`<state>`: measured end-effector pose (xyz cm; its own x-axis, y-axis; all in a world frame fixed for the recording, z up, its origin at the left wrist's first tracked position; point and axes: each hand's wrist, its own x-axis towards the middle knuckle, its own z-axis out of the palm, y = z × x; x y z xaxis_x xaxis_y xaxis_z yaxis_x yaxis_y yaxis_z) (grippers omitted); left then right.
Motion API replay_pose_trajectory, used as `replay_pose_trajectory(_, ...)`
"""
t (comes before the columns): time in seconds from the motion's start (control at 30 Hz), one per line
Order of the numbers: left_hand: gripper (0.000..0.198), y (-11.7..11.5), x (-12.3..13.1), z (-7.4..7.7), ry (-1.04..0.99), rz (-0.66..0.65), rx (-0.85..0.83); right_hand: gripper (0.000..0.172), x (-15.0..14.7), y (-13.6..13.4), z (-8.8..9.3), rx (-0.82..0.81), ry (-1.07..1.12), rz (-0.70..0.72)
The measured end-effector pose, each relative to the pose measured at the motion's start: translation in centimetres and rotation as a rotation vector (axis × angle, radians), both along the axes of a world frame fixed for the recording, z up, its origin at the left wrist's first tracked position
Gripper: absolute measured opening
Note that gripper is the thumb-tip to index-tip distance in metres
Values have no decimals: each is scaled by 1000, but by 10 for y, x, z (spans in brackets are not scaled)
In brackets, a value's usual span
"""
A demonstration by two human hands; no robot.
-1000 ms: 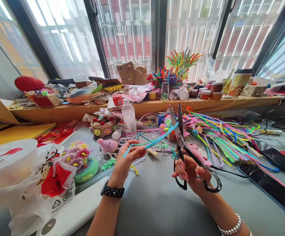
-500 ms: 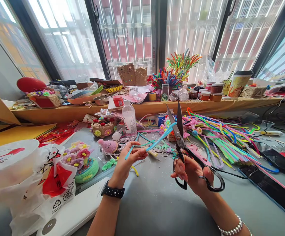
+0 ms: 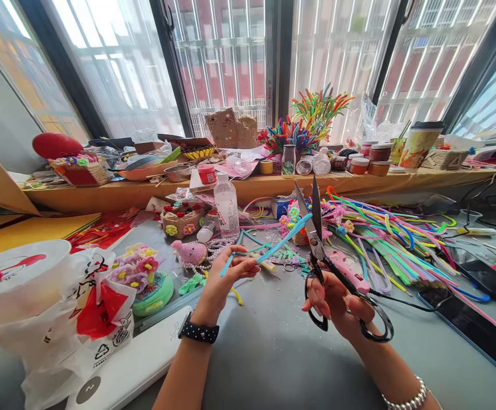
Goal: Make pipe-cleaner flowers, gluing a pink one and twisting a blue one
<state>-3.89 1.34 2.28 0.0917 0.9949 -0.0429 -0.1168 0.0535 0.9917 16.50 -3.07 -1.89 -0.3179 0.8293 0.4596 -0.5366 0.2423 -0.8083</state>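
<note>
blue pipe cleaner (image 3: 286,236) reached the scissors (image 3: 315,242) — blades parted
left hand (image 3: 233,269) pinched it — right hand (image 3: 336,299) gripped the scissors' handles

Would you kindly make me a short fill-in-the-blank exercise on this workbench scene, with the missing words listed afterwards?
1. The right hand holds a pair of open, black-handled ____.
2. The left hand holds a thick strip coloured light ____.
3. The ____ wrist wears a beaded bracelet.

Missing words: scissors; blue; right.
</note>
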Motion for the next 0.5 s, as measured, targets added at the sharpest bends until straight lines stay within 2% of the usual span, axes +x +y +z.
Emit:
replay_pose_trajectory(0.27,33,0,-1,-1,-13,4,2,34,2,1,0,-11,31,70)
replay_pose_trajectory(0.5,31,-3,3,2,9,-68,1,58,-4,1,6,-90,28,12)
